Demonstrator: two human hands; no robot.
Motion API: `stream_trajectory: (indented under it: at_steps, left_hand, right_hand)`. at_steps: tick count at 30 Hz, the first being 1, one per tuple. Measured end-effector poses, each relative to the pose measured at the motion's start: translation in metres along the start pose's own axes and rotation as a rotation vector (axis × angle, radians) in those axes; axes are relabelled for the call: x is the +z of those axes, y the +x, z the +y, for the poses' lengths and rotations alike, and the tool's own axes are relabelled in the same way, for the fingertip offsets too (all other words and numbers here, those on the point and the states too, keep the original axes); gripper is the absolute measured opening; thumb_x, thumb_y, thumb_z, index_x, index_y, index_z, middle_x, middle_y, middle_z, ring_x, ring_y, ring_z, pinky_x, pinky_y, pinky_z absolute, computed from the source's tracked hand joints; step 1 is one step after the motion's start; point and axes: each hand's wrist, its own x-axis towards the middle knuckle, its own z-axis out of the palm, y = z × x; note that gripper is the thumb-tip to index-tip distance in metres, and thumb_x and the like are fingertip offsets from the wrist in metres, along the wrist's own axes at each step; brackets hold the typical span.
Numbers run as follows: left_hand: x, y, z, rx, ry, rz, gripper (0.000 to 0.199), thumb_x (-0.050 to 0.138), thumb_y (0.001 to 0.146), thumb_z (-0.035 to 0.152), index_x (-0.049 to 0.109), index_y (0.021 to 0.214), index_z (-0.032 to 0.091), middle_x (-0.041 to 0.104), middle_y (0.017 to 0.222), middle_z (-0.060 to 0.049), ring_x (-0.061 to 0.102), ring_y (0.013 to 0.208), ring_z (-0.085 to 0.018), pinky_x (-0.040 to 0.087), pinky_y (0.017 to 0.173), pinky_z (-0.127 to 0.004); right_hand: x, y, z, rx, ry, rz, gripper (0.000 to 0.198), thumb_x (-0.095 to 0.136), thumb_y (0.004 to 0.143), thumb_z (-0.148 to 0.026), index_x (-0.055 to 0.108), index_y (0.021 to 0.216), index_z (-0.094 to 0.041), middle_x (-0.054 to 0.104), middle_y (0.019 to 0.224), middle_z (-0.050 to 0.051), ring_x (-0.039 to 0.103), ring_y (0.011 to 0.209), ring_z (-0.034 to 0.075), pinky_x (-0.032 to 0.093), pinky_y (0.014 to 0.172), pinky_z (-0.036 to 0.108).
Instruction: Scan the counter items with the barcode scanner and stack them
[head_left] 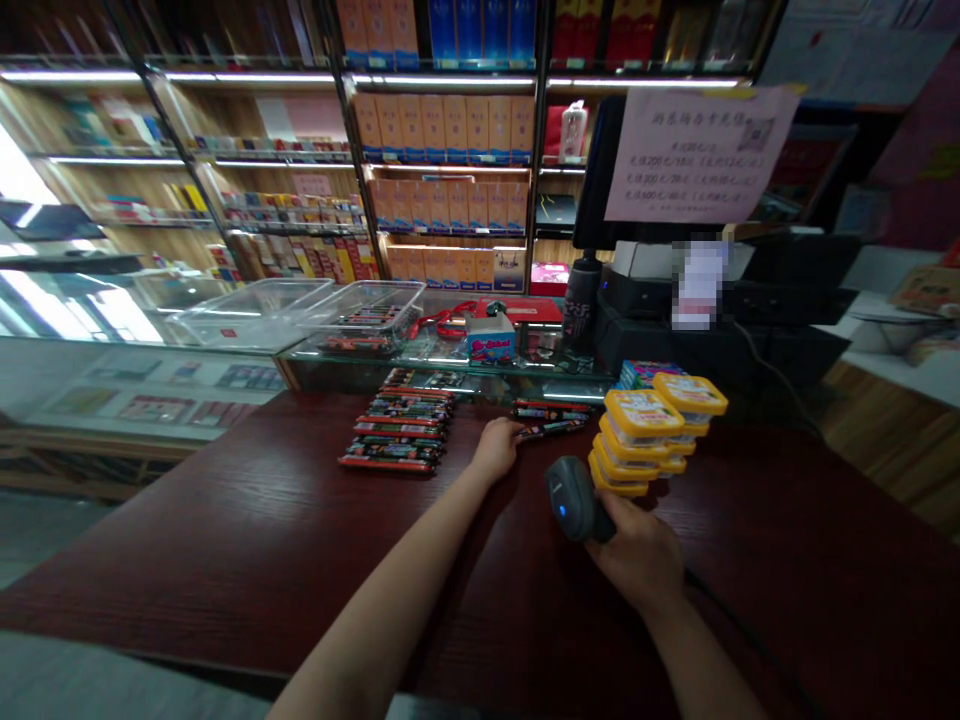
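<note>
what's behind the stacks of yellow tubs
Some colourful packets show just behind the yellow tubs. The tubs cover the packets' lower part, so anything else back there can't be seen.

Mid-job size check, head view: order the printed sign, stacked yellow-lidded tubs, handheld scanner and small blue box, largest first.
1. printed sign
2. stacked yellow-lidded tubs
3. handheld scanner
4. small blue box

The scanner is nearer the camera than the box and partly hidden by the right hand, so their true order is unsure.
</note>
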Motion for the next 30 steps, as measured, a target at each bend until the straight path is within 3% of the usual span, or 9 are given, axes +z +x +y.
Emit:
stream_trajectory:
  at_steps: [5,9,13,20,25,30]
  left_hand:
    - [-0.014,-0.033,-0.012,-0.264,-0.539,0.089,0.024,0.057,0.077,0.025,0.072,0.09,0.012,0.063,0.059,-0.002,0.055,0.054,-0.013,0.044,0.055,-0.023]
    - [-0.017,-0.054,-0.015,-0.351,-0.855,0.318,0.038,0.064,0.072,0.036,0.069,0.099,0.009,0.063,0.059,-0.002,0.054,0.049,-0.01,0.041,0.045,-0.019]
    - [-0.015,-0.061,-0.012,-0.385,-0.992,0.416,0.042,0.069,0.069,0.037,0.069,0.099,0.008,0.066,0.064,-0.004,0.058,0.05,-0.011,0.045,0.044,-0.02]
    - [-0.013,-0.057,-0.015,-0.378,-1.072,0.521,0.033,0.073,0.067,0.028,0.07,0.094,0.009,0.071,0.083,-0.008,0.067,0.065,-0.014,0.055,0.061,-0.023]
    - [-0.012,-0.056,-0.017,-0.367,-1.104,0.544,0.031,0.072,0.069,0.025,0.07,0.094,0.008,0.07,0.089,-0.009,0.068,0.073,-0.015,0.057,0.078,-0.033]
    - [-0.011,-0.055,-0.017,-0.34,-1.109,0.56,0.03,0.071,0.072,0.026,0.069,0.093,0.006,0.069,0.091,-0.01,0.067,0.082,-0.018,0.056,0.085,-0.039]
  right_hand:
    - [-0.005,0.0,-0.004,0.018,-0.012,-0.053,0.027,0.057,0.075,-0.028,0.063,0.1,-0.021,0.072,0.095,0.005,0.067,0.079,0.021,0.044,0.064,0.028]
    - [-0.008,-0.001,-0.007,0.051,-0.024,-0.09,0.024,0.057,0.075,-0.029,0.063,0.098,-0.024,0.072,0.09,0.002,0.067,0.077,0.019,0.044,0.061,0.026]
    - [-0.01,0.001,-0.007,0.094,0.02,-0.114,0.025,0.058,0.074,-0.032,0.064,0.098,-0.026,0.072,0.086,0.003,0.068,0.076,0.022,0.045,0.063,0.029]
    - [-0.019,0.009,-0.025,0.188,0.629,-0.139,0.038,0.063,0.066,-0.043,0.067,0.094,-0.018,0.073,0.092,0.008,0.066,0.087,0.025,0.051,0.075,0.033]
    - [-0.024,0.007,-0.036,0.218,0.761,-0.164,0.042,0.066,0.064,-0.04,0.067,0.099,-0.016,0.072,0.1,0.01,0.065,0.093,0.027,0.05,0.083,0.038]
    - [-0.025,0.005,-0.034,0.175,0.745,-0.182,0.038,0.066,0.066,-0.038,0.068,0.097,-0.016,0.072,0.096,0.01,0.065,0.091,0.027,0.051,0.081,0.038]
